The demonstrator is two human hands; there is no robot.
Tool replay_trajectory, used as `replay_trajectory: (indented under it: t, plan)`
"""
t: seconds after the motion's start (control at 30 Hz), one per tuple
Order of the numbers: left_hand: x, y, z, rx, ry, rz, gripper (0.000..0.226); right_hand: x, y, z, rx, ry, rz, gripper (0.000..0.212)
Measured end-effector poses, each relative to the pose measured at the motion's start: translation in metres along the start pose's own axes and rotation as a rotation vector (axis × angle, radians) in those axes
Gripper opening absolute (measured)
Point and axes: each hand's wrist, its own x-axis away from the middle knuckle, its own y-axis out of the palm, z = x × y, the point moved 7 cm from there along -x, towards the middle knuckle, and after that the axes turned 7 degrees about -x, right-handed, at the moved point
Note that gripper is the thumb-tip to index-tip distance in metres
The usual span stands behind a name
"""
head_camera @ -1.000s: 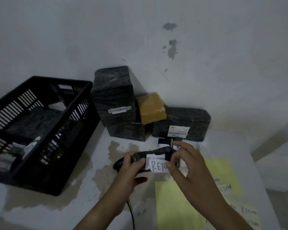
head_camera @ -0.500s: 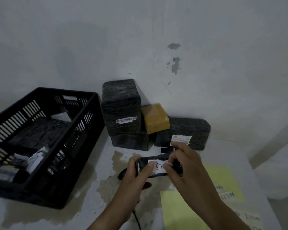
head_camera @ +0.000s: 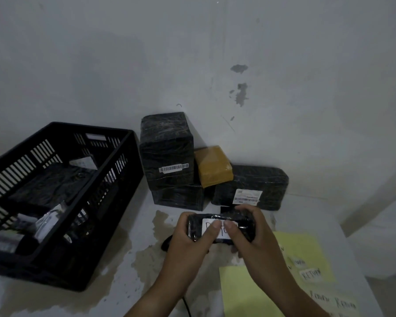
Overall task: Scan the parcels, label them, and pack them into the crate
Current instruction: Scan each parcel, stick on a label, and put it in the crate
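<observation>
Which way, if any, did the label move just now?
Yes. The label moved slightly toward the flat parcel at the wall and now lies on the small parcel.

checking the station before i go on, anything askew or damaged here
The yellow parcel sits tilted, propped against the black parcels. The tabletop has brown blotches beside the black crate, maybe stain or worn paint.

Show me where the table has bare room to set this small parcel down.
Bare table lies between the crate and the left hand, in front of the stacked black parcels. Another patch sits behind the yellow sheets, right of the flat black parcel. Crowded: along the wall, and beneath the small parcel, where the scanner lies.
</observation>
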Motion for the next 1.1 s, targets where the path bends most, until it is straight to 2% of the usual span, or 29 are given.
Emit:
replay_trajectory:
  t: [0.17, 0.23, 0.33, 0.4, 0.53, 0.67, 0.77, 0.97, 1.03, 1.1]
  plan:
    - [0.001, 0.008, 0.005, -0.05, 0.068, -0.001, 0.034, -0.003, -0.006, -0.004, 0.054, -0.069, 0.008, 0.014]
    - [0.002, 0.012, 0.007, -0.046, 0.082, -0.01, 0.039, -0.004, -0.013, -0.004, 0.043, -0.078, 0.019, 0.01]
    - [0.002, 0.018, 0.011, -0.028, 0.112, 0.004, 0.046, -0.006, -0.019, -0.002, 0.006, -0.062, 0.002, 0.023]
    - [0.0, 0.02, 0.014, -0.06, 0.136, 0.022, 0.04, -0.009, -0.022, 0.001, 0.018, -0.045, -0.027, 0.037]
    - [-0.006, 0.026, 0.014, -0.097, 0.152, 0.034, 0.017, -0.017, -0.026, 0.009, 0.017, -0.033, -0.084, 0.023]
    - [-0.011, 0.022, 0.011, -0.101, 0.13, 0.07, 0.019, -0.025, -0.031, 0.023, -0.007, 0.021, -0.143, 0.048]
    - [-0.016, 0.007, 0.009, -0.113, 0.12, 0.086, 0.024, -0.033, -0.034, 0.026, -0.082, 0.017, -0.102, 0.041]
    - [-0.02, -0.038, -0.001, -0.186, 0.147, -0.017, 0.029, -0.041, 0.002, 0.032, -0.139, 0.087, -0.081, 0.033]
    - [-0.02, -0.072, 0.004, -0.265, 0.199, -0.014, 0.039, -0.045, 0.018, 0.028, -0.174, 0.105, -0.045, 0.028]
    - [-0.015, -0.125, 0.008, -0.458, 0.277, 0.037, 0.045, -0.049, 0.04, 0.024, -0.213, 0.13, -0.001, 0.027]
